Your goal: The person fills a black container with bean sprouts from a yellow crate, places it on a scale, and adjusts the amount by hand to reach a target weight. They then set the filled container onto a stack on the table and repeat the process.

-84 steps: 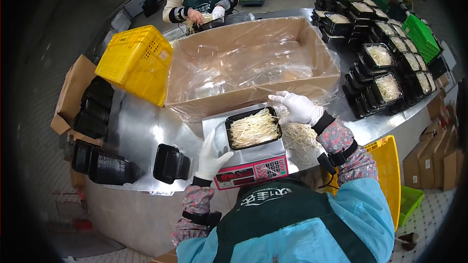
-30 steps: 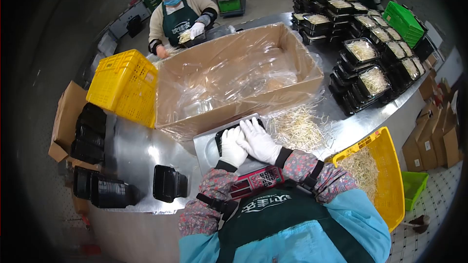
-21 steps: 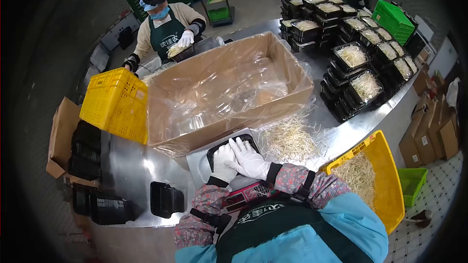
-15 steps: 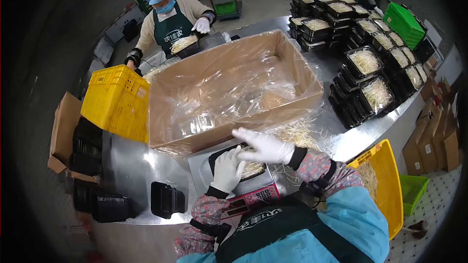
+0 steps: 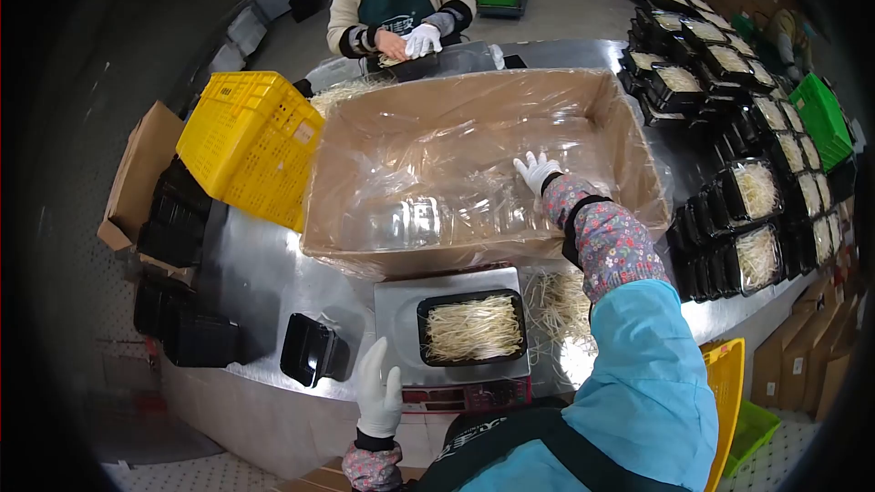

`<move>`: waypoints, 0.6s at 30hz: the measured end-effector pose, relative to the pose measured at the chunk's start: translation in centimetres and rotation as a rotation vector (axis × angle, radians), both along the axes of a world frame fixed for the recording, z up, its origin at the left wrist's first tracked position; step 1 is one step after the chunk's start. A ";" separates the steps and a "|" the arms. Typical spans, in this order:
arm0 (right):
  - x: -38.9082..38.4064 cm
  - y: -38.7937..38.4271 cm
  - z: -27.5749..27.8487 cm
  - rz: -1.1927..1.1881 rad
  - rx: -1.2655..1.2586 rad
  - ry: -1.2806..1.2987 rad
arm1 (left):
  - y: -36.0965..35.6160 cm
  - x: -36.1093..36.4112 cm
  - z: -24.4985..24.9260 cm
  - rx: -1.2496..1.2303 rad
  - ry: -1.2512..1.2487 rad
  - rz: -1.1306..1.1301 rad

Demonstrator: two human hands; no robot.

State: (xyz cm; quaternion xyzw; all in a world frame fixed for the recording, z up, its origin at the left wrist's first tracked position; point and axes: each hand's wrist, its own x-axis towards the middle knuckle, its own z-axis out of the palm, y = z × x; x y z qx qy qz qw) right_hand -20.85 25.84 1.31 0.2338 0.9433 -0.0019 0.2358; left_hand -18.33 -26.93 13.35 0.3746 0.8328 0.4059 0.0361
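Note:
A black tray of pale bean sprouts (image 5: 471,328) sits on the steel plate of a red-fronted scale (image 5: 453,360). My left hand (image 5: 377,390), in a white glove, rests open at the scale's near left corner and holds nothing. My right hand (image 5: 534,171), also gloved, reaches with spread fingers into the plastic-lined cardboard box (image 5: 474,169) behind the scale. Clear lids (image 5: 415,220) lie at the box's bottom. Loose sprouts (image 5: 563,302) are scattered on the table to the right of the scale.
A yellow crate (image 5: 246,144) leans at the left. Black empty trays (image 5: 314,350) are stacked at the left on the steel table (image 5: 264,273). Filled trays (image 5: 756,219) pile up at the right. Across the table another person (image 5: 398,5) handles sprouts. A second yellow crate (image 5: 724,401) is at my right.
My right hand left the tray and reached forward into the box. My left hand drew back from the tray to the scale's corner. The tray of sprouts now lies uncovered on the scale.

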 end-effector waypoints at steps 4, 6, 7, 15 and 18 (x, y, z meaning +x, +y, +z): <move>-1.3 1.9 -4.7 0.165 0.175 0.137 | -2.7 0.9 -1.2 0.034 -0.088 0.146; -1.1 2.7 -4.5 0.271 0.213 0.219 | -2.8 0.8 -1.8 0.063 -0.103 0.166; -0.7 2.7 -3.7 0.316 0.199 0.218 | -2.7 0.8 -2.0 0.068 -0.104 0.170; 3.5 -1.3 3.0 0.070 0.029 0.301 | -1.0 1.2 -2.3 0.079 -0.080 0.062; 3.9 -0.5 1.6 -0.013 0.054 0.178 | -1.5 2.1 -2.0 0.063 -0.062 0.049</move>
